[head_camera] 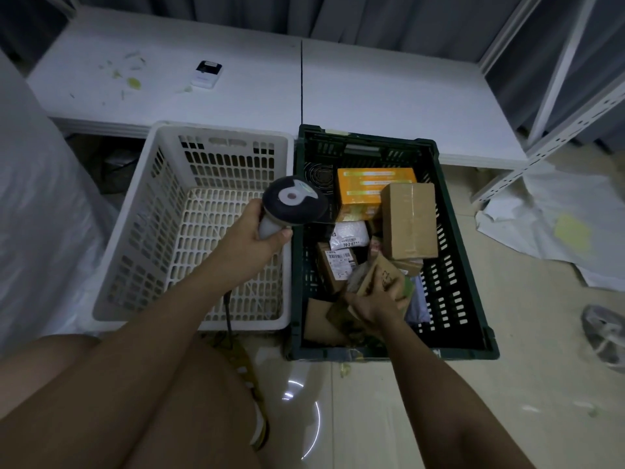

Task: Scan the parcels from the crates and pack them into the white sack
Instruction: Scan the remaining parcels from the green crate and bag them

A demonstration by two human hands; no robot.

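One brown parcel [378, 282] is gripped by the right hand [375, 306] in the dark crate [473, 292], while the scanner [292, 206], clasped by the left hand [252, 238], is held at ten o'clock from it.

Dim light where I crouch on pale floor tiles [527, 350]. Ahead, two low white tables [389, 93] butt together against grey curtains [338, 15]; a white perforated metal rack [558, 106] stands to my right
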